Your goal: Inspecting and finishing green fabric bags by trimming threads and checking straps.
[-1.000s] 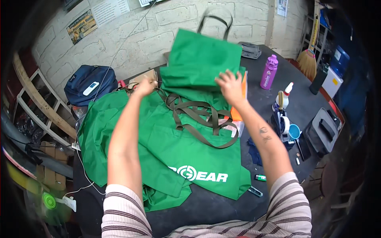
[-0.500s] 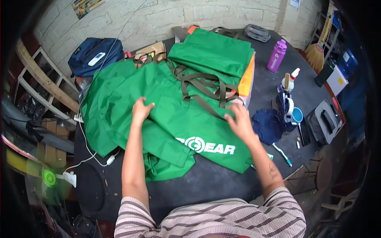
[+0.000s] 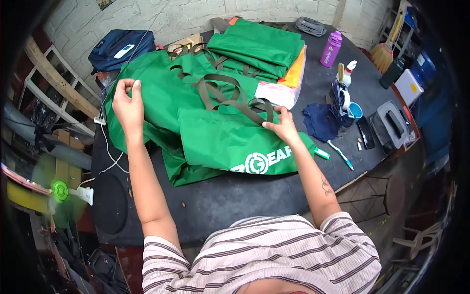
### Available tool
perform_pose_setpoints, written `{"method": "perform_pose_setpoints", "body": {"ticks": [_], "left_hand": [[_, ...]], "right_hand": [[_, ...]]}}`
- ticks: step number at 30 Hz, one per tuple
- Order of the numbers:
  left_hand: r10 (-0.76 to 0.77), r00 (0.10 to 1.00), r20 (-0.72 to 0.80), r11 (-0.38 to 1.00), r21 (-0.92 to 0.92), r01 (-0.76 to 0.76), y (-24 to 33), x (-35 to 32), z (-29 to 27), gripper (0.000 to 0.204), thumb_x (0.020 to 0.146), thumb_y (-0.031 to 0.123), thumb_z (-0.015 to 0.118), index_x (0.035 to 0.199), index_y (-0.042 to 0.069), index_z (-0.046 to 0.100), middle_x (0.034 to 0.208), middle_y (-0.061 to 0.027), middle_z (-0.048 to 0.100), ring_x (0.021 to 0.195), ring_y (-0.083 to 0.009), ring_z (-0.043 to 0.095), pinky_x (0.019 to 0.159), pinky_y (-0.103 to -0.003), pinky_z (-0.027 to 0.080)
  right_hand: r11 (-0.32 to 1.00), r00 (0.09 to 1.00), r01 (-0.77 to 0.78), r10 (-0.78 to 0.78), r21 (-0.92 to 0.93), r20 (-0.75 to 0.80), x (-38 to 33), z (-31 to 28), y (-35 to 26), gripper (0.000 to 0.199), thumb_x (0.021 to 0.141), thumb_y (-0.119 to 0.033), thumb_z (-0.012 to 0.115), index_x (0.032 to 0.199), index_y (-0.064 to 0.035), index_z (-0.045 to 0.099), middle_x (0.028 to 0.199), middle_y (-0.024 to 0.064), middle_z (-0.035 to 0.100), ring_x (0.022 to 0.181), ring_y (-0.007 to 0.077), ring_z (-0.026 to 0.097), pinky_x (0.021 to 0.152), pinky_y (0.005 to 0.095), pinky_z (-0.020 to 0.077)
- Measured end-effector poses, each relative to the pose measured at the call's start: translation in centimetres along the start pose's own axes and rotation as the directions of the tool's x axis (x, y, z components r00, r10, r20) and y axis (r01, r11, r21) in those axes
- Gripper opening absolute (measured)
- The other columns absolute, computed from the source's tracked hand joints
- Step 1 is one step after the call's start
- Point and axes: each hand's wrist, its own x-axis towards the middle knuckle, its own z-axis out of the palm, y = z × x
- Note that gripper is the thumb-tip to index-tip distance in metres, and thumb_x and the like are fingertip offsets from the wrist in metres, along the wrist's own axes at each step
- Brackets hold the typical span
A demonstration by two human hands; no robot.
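Note:
A large green fabric bag (image 3: 220, 144) with white print lies spread in front of me, near the table's front edge. Its dark olive straps (image 3: 210, 93) loop loosely over the upper edge. My left hand (image 3: 129, 108) is raised over green cloth (image 3: 159, 90) on the left, fingers curled, with a gap between thumb and fingertips. At the bag's upper right, my right hand (image 3: 284, 126) has thumb and fingers on either side of a strap end. Behind lies a folded stack of green bags (image 3: 257, 41), with orange fabric (image 3: 292, 68) and pale pink material (image 3: 276, 93) showing beneath.
On the right stand a purple bottle (image 3: 331, 49), a white squeeze bottle (image 3: 349, 72) and a blue cup (image 3: 355, 110), by dark blue cloth (image 3: 320, 120). A toothbrush (image 3: 341, 156), phone (image 3: 365, 133) and grey bin (image 3: 390, 126) lie nearby. Far left are a navy bag (image 3: 120, 49) and white cable (image 3: 108, 147).
My left hand has moved left and up off the bag's middle. My right hand has shifted left onto the strap. The bag's upper edge has shifted, uncovering pale pink material behind it.

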Motion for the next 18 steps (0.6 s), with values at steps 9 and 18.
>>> {"method": "perform_pose_setpoints", "body": {"ticks": [9,18], "left_hand": [[-0.055,0.997,0.053,0.923,0.383,0.031,-1.6,-12.2,-4.5,0.021,0.088,0.022,0.062,0.090,0.002,0.058,0.082,-0.0145,0.057,0.075,-0.0322,0.056,0.068,-0.041,0.045],[-0.189,0.798,0.572,0.751,-0.440,0.493,7.0,-14.5,-7.7,0.011,0.082,0.000,0.067,0.092,0.001,0.063,0.080,0.0018,0.053,0.071,-0.0039,0.047,0.062,-0.019,0.037]], "right_hand": [[0.814,0.947,-0.269,0.322,-0.514,0.016,0.2,-0.8,-0.5,0.078,0.071,-0.048,0.076,0.130,-0.0046,0.048,0.127,0.0210,0.055,0.125,0.0386,0.043,0.102,0.0525,0.0302],[0.884,0.928,0.372,-0.365,0.283,-0.082,2.5,-7.5,-3.6,0.033,0.083,-0.019,0.069,0.105,0.0026,0.057,0.091,0.0137,0.063,0.086,0.0190,0.058,0.080,0.0338,0.0469]]}}
